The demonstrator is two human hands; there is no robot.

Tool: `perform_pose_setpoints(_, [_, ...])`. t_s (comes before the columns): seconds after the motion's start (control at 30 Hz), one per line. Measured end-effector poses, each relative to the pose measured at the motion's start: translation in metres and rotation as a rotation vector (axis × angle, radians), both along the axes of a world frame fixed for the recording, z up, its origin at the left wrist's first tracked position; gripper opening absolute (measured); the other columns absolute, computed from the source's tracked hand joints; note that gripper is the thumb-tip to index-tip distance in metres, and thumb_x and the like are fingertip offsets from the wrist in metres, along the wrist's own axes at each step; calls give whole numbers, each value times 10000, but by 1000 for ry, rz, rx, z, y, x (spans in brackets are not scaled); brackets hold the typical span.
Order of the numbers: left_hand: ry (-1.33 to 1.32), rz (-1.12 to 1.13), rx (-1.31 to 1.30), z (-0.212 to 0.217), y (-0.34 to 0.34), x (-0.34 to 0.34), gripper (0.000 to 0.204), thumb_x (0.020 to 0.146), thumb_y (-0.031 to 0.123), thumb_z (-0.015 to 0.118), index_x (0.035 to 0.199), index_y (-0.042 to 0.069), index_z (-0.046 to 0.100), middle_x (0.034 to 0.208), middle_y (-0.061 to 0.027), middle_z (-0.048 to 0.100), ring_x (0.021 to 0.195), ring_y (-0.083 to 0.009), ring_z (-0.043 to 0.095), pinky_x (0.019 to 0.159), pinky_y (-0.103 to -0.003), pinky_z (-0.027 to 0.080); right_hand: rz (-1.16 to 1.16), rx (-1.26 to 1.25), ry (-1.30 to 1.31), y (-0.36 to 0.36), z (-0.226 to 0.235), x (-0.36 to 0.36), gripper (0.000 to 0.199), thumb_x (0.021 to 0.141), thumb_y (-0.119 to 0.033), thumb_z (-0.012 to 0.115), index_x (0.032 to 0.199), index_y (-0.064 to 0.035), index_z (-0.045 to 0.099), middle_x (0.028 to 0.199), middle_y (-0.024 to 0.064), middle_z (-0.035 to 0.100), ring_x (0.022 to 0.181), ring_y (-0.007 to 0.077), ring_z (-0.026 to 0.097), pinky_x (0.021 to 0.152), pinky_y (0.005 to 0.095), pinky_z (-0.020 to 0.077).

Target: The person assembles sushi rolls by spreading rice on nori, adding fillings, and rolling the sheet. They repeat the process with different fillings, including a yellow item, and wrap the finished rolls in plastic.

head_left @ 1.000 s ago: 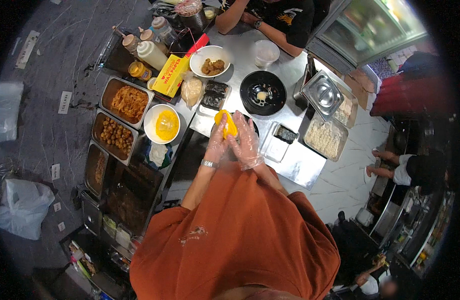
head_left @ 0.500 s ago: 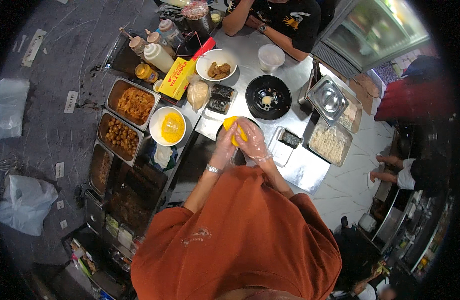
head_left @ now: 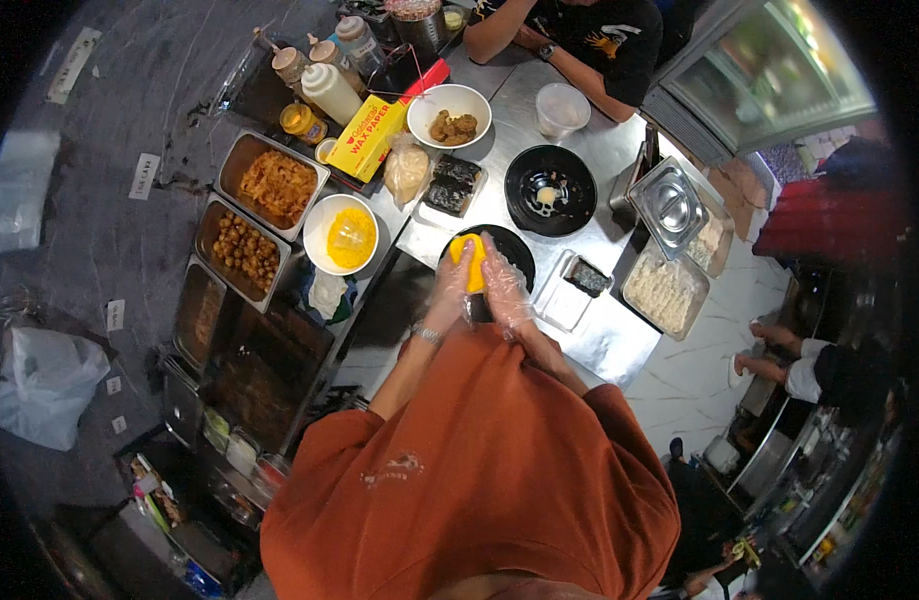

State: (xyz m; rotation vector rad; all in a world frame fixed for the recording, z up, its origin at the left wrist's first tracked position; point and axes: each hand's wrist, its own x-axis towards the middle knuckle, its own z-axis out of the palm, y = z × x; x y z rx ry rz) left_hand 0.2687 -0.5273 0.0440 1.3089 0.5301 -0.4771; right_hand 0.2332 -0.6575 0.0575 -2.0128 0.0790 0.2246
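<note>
Both my hands wear clear plastic gloves and press together around a yellow food piece (head_left: 470, 260) held over a black bowl (head_left: 514, 258) on the steel counter (head_left: 509, 130). My left hand (head_left: 451, 285) cups the piece from the left. From the right, my right hand (head_left: 501, 285) wraps it. An orange shirt covers my body below them.
A white bowl of yellow filling (head_left: 347, 235) stands left of my hands, beside steel trays of orange shreds (head_left: 276, 185) and brown balls (head_left: 243, 252). A second black bowl (head_left: 548, 188), a white bowl of fried pieces (head_left: 449, 115), a yellow box (head_left: 372, 132), a rice tray (head_left: 665, 290) and squeeze bottles lie beyond. Another person (head_left: 569, 40) sits across.
The whole scene has shifted in the picture as my head moved. My hands keep pressing the yellow piece over the black bowl, turning it slightly upright.
</note>
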Motion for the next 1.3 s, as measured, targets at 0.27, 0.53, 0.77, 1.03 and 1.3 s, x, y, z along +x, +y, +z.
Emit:
perform_pose_setpoints(0.27, [-167, -118, 24, 34, -31, 5, 509, 1093, 413, 465, 1441, 43, 502, 1359, -78, 576, 1216, -172, 546, 1050, -319, 442, -130, 144, -180, -6, -2, 7, 603, 1109, -352, 267, 1599, -3, 227, 1650, 216, 250, 1528, 341, 255, 1243, 412, 214])
perform_pose_setpoints(0.53, [-119, -30, -247, 33, -30, -8, 493, 1094, 398, 462, 1444, 53, 497, 1356, -68, 573, 1229, -168, 541, 1072, -322, 431, -63, -45, -269, -3, 24, 3, 594, 1110, -330, 203, 1603, 2, 205, 1666, 222, 202, 1553, 349, 190, 1266, 447, 146])
perform_pose_setpoints(0.77, [146, -79, -572, 31, -4, 7, 420, 1059, 405, 539, 1330, 88, 594, 1164, -63, 667, 977, -172, 660, 837, -343, 576, 14, 387, -223, -36, 32, 13, 1315, 632, -436, 962, 1589, 36, 195, 1625, 226, 302, 1500, 313, 325, 1229, 415, 259])
perform_pose_setpoints(1.03, [155, 35, -755, 24, -6, 5, 424, 1051, 431, 550, 1298, 88, 587, 1100, -47, 675, 949, -158, 670, 820, -318, 572, 106, 336, -247, -36, 46, 24, 1183, 584, -395, 978, 1508, 16, 365, 1487, 196, 466, 1386, 320, 464, 1177, 401, 338])
perform_pose_setpoints(1.3, [0, -480, -357, 62, 3, 20, 525, 910, 224, 728, 1360, 48, 523, 1184, -43, 618, 1081, -150, 617, 964, -307, 505, 289, -20, -294, -40, 47, 26, 1146, 581, -386, 965, 1485, 12, 384, 1465, 221, 460, 1378, 370, 453, 1169, 439, 359])
